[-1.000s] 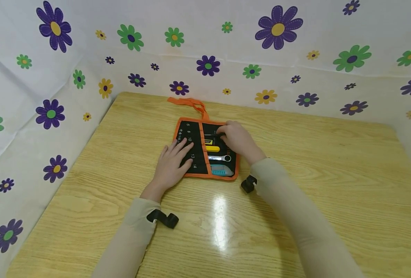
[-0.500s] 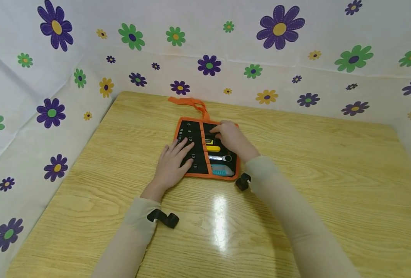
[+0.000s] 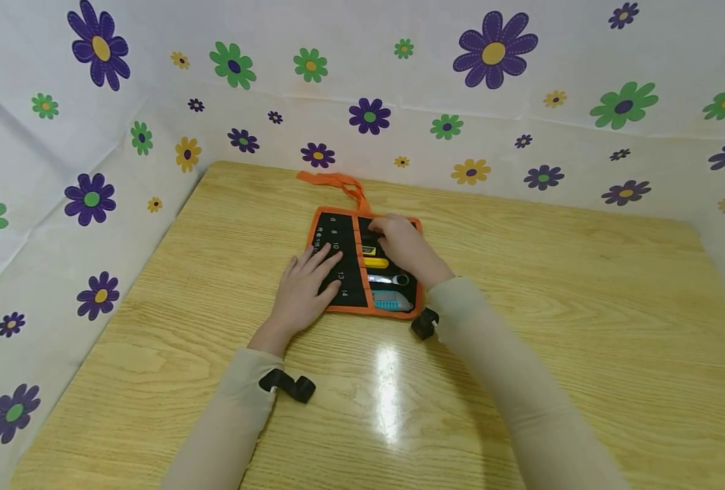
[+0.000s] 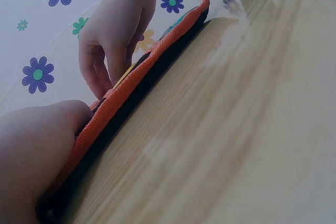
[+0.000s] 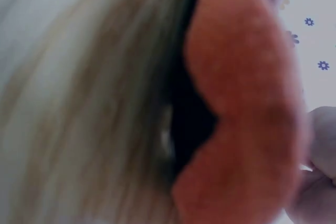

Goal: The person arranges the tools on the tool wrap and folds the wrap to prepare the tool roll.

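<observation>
An orange-edged black tool roll [image 3: 345, 275] lies unfolded on the table. My left hand [image 3: 303, 289] rests on its numbered left panel, fingers spread. Over the upper part of the right panel, my right hand [image 3: 406, 245] bends its fingers down to the pocket edge; I cannot tell whether they pinch a tool there. In the left wrist view those fingertips reach right to the roll's surface. Below the right hand, a yellow-and-black item [image 3: 369, 250], a yellow handle [image 3: 376, 262], a ring-ended wrench [image 3: 393, 279] and a turquoise utility knife [image 3: 391, 301] sit in pockets.
An orange tie strap [image 3: 337, 180] trails from the roll toward the back of the wooden table [image 3: 558, 292]. A white flower-printed cloth [image 3: 411, 82] hangs behind and at the left. Black camera mounts [image 3: 301, 388] jut from both sleeves.
My right hand has moved left along the panel to the pocket edge, covering the thin rod that showed there earlier. The left hand and the roll stay in place.
</observation>
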A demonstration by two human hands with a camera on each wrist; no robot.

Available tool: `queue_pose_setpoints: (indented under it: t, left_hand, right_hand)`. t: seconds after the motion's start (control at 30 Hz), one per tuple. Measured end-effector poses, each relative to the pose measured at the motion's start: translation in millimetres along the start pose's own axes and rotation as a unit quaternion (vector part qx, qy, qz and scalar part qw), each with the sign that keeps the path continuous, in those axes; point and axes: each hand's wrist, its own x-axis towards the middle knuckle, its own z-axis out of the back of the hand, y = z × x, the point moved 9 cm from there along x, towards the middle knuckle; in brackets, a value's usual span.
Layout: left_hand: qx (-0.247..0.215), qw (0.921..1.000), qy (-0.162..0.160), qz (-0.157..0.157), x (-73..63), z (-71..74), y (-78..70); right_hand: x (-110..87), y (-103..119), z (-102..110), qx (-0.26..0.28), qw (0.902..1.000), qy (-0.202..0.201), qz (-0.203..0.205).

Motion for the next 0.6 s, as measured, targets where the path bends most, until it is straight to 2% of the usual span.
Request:
queue_pose_setpoints:
  t: [0.2, 0.6]
  left_hand:
    - [-0.001, 1.0, 0.003, 0.003, 0.2, 0.6, -1.2]
    - [0.001, 1.0, 0.001, 0.0, 1.2, -1.1, 1.1]
  right_hand:
    - [0.6, 1.8, 1.6, 0.02, 0.9995, -0.025, -0.006]
    - [2.3, 6.2, -1.9, 0.012, 0.9999, 0.002, -0.005]
